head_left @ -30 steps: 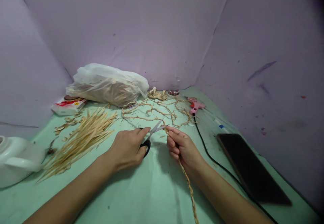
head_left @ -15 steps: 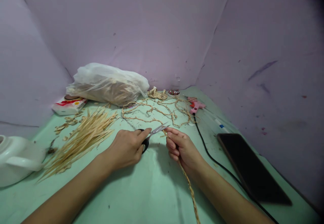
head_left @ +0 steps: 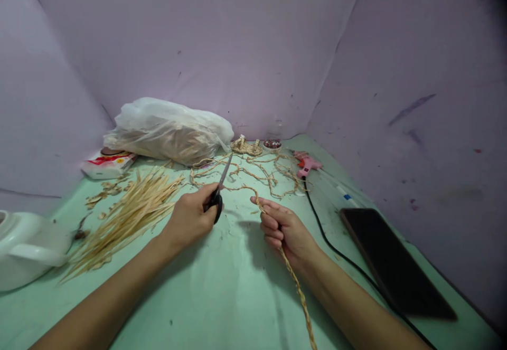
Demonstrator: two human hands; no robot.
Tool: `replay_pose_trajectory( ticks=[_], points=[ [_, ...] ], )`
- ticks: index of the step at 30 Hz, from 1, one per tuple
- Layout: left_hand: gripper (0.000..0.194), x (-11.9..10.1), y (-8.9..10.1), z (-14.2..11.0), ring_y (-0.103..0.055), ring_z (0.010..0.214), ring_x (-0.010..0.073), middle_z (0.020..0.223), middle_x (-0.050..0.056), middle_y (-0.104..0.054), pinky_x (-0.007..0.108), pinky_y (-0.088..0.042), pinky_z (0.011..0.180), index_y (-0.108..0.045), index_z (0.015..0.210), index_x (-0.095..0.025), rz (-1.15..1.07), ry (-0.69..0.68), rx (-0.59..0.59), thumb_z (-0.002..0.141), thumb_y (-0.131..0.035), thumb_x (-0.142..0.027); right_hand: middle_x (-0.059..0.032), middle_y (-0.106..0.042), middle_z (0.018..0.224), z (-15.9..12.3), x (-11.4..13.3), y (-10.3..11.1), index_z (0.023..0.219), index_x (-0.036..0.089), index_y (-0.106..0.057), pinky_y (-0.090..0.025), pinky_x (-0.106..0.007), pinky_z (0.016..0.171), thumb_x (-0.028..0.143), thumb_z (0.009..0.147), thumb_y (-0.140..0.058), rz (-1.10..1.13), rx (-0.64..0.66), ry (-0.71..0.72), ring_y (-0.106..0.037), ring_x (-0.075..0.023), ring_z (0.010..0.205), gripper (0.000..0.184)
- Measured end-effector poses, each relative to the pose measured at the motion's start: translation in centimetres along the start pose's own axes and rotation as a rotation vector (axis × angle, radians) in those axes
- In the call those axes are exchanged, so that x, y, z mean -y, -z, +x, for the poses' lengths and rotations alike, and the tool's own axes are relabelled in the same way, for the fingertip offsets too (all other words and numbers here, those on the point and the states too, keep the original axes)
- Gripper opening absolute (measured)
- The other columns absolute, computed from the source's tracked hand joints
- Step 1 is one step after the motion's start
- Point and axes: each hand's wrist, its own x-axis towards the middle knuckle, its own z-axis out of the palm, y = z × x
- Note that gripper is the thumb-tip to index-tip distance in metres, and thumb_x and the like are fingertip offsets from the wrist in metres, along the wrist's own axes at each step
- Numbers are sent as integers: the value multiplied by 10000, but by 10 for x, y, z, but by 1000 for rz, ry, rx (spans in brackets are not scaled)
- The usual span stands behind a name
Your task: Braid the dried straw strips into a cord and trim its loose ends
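My left hand [head_left: 190,217] is closed around the black handles of a pair of scissors [head_left: 223,177], whose blades look closed and point up and away from me. In my right hand [head_left: 287,228] the fingers grip a braided straw cord [head_left: 298,286]. One end of the cord runs down past the bottom edge of the picture; the other leaves my fingertips and joins the thin twisted strands [head_left: 237,171] lying loose on the table. The scissors are apart from the cord.
Left lie dry straw strips [head_left: 127,218], a white jug [head_left: 31,249] and a tissue pack [head_left: 109,165]. Behind are a plastic bag [head_left: 170,128], a small woven piece [head_left: 246,146] and a bead container [head_left: 272,144]. Right are a pink glue gun [head_left: 307,165], its black cable [head_left: 336,252] and a dark tablet [head_left: 392,260].
My left hand has drawn the scissors left, away from the cord; their blades have closed and swung upward. The right hand stays nearly in place, still holding the cord.
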Motion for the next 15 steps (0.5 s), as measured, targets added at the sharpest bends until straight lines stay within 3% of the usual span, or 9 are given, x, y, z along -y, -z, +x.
replay_pose_trajectory(
  ticks=[5, 9, 12, 15],
  points=[
    [424, -8, -4, 6, -583, 531, 134, 694, 34, -633, 183, -348, 420, -482, 1039, -140, -602, 369, -58, 663, -602, -294, 111, -352, 402, -2, -2, 0, 932, 157, -581, -171, -128, 277, 226, 710, -581, -106, 29, 30, -180, -21, 304, 232],
    [417, -7, -5, 8, -589, 520, 110, 735, 47, -642, 148, -325, 391, -485, 997, -151, -852, 500, -165, 624, -644, -250, 89, -442, 384, -5, -9, -1, 898, 150, -616, -221, -146, 285, 281, 728, -575, -466, 105, 51, -253, -27, 277, 219],
    [423, -3, -7, 8, -562, 469, 86, 641, -2, -611, 132, -305, 371, -482, 957, -166, -955, 590, -207, 568, -649, -156, 66, -516, 396, -7, -17, -2, 867, 158, -637, -247, -150, 306, 258, 702, -613, -710, 203, -18, -325, -31, 282, 194],
    [455, -3, -6, 9, -537, 431, 89, 519, -48, -555, 134, -288, 351, -475, 924, -165, -959, 526, -225, 509, -651, -104, 48, -550, 407, -8, -23, 0, 792, 153, -638, -271, -154, 321, 235, 676, -637, -810, 224, -130, -369, -36, 292, 142]
  ],
)
